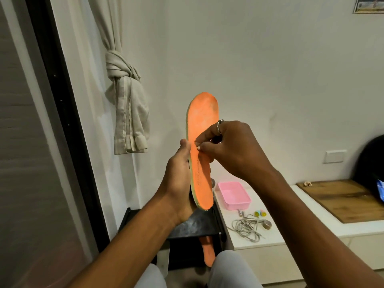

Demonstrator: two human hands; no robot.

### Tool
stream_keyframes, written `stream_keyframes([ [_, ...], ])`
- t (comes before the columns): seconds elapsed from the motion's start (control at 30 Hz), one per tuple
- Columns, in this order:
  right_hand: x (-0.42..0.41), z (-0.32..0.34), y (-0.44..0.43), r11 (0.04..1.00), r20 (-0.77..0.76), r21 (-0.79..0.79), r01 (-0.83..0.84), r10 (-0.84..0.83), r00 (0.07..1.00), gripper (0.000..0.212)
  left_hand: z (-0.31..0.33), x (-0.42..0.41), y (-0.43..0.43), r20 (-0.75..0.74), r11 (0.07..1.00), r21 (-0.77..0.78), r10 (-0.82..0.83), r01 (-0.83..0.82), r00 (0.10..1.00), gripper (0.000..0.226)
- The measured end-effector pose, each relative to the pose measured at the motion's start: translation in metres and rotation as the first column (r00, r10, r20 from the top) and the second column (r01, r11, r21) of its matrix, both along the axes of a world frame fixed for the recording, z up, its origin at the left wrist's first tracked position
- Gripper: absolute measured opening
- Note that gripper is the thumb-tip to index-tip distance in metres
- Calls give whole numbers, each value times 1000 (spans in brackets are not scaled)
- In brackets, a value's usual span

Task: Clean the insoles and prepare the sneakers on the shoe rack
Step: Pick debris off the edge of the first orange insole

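The orange insole point(202, 129) stands up in the air, above and to the left of the pink box point(239, 205). The left hand point(179, 179) wraps around its lower half and holds it tight. The right hand point(230, 146) pinches the insole's middle, where a tiny pale speck shows.

If the fingers pull too hard, I think the soft orange top could tear or peel. If the left hand loosens, the insole may drop onto the black rack point(193, 227) left of the box, where a second insole point(207, 252) lies lower down.

The pink box sits on the white counter point(280, 231) and looks empty. Grey laces point(247, 229) lie just in front of the box.
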State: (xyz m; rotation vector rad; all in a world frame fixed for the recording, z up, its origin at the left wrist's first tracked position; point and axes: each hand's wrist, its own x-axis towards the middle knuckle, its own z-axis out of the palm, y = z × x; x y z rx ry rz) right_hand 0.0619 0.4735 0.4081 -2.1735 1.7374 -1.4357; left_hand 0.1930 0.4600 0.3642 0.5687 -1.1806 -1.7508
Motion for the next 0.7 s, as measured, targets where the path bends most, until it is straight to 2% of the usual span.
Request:
stream_keyframes([
  [0.1,-3,-8,-10,968,14,-180,173,-174,985,13,-3,-4,3,56,1000,-6,-13,13,998,61],
  [0.2,-2,-9,-10,967,78,-238,88,-71,994,13,-2,-6,7,43,1000,-15,-22,22,999,59],
  [0.3,2,-6,-3,985,109,-147,-92,108,988,15,1,-2,3,-16,1000,-7,-5,5,1000,54],
  [0.4,4,-2,4,983,145,-71,-167,176,974,13,3,2,0,-51,999,-38,-29,27,998,51],
  [0.53,9,1,11,949,241,84,-305,277,930,12,9,8,-5,-135,999,-8,-34,33,990,72],
  [0.6,13,0,12,936,194,113,-333,308,931,12,12,10,-5,-200,1000,18,-9,13,980,82],
  [0.7,16,-2,10,938,47,120,-326,322,946,17,13,13,-7,-264,998,54,47,-34,963,81],
])
